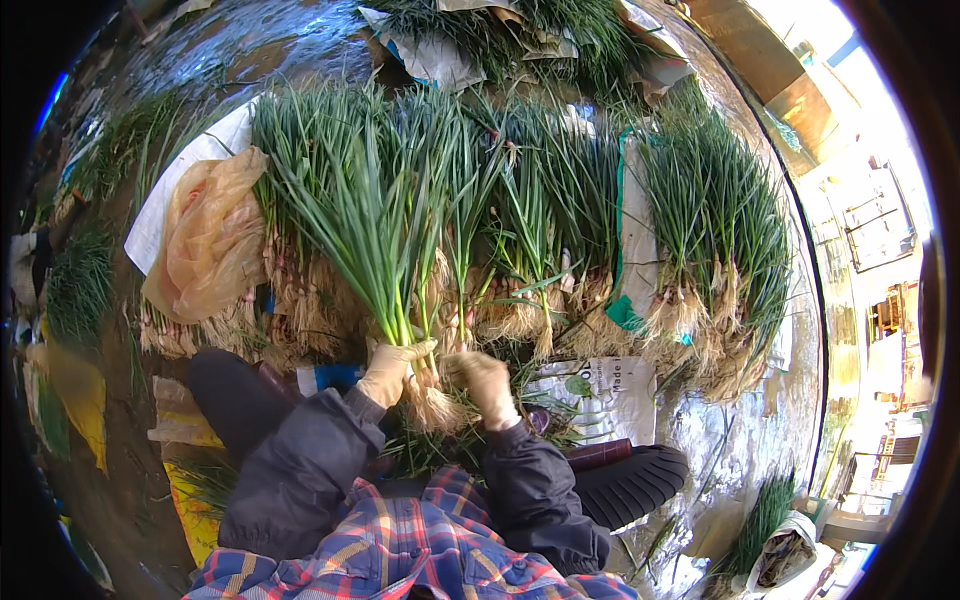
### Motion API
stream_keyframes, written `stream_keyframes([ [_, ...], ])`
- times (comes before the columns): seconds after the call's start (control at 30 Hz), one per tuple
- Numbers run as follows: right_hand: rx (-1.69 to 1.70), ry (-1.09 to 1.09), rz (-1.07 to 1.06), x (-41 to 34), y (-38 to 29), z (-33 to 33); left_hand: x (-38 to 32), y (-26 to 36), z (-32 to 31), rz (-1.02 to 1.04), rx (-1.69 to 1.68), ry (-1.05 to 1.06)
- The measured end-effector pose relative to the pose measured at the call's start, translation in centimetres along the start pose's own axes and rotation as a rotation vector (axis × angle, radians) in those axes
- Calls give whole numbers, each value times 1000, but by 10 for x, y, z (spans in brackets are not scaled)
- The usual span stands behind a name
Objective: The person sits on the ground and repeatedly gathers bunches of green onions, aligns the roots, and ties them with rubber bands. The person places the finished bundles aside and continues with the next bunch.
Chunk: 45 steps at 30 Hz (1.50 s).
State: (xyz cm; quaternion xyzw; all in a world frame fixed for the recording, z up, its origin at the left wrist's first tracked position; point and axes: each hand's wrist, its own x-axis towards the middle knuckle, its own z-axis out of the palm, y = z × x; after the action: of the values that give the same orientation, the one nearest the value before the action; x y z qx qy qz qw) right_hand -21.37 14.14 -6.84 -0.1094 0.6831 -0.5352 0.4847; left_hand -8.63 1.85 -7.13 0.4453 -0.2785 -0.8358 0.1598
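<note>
My left hand (390, 369) is closed round the pale stems of a bunch of green garlic or similar allium plants (394, 292), its leaves spread upward and its roots (433, 405) hanging below the fingers. Close beside it on the right is my right hand (480, 381), slightly blurred, its fingers curled near the base of a stalk; whether it grips the stalk is hidden. Rows of the same plants (532, 172) lie before me, leaves away and roots towards me. Loose leaves (442, 454) lie under the hands.
A crumpled orange plastic bag (214, 232) and a white sack (191, 169) lie left of the rows. A green-edged sack (637, 217) parts off another bundle (709, 202). A printed white sack (607, 397) lies near my knee. More plants (592, 45) are at the far side.
</note>
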Motion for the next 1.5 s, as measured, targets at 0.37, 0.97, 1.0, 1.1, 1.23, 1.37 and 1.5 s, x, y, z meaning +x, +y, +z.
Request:
stream_keyframes([
  [0.37, 624, 169, 169, 29, 13, 75, -28, -16, -1, 240, 27, 211],
  [0.97, -893, -519, -346, -23, -37, 8, -121, 72, -78, -224, -8, -168],
  [1.0, -1160, -606, -345, -28, -36, -12, -124, 79, -87, -176, 15, -80],
  [1.1, -1422, -546, -81, -25, -26, -37, -123, 82, -100, -67, -116, -168],
  [1.23, -918, 266, -528, 12, -7, -9, -83, 67, -78, -71, -270, -427],
  [1.37, -921, 260, -247, 19, 4, 13, -44, 35, -33, 1, -28, -223],
  [1.5, -672, 64, -252, -16, 1, 13, -19, 17, -10, -133, 40, -234],
])
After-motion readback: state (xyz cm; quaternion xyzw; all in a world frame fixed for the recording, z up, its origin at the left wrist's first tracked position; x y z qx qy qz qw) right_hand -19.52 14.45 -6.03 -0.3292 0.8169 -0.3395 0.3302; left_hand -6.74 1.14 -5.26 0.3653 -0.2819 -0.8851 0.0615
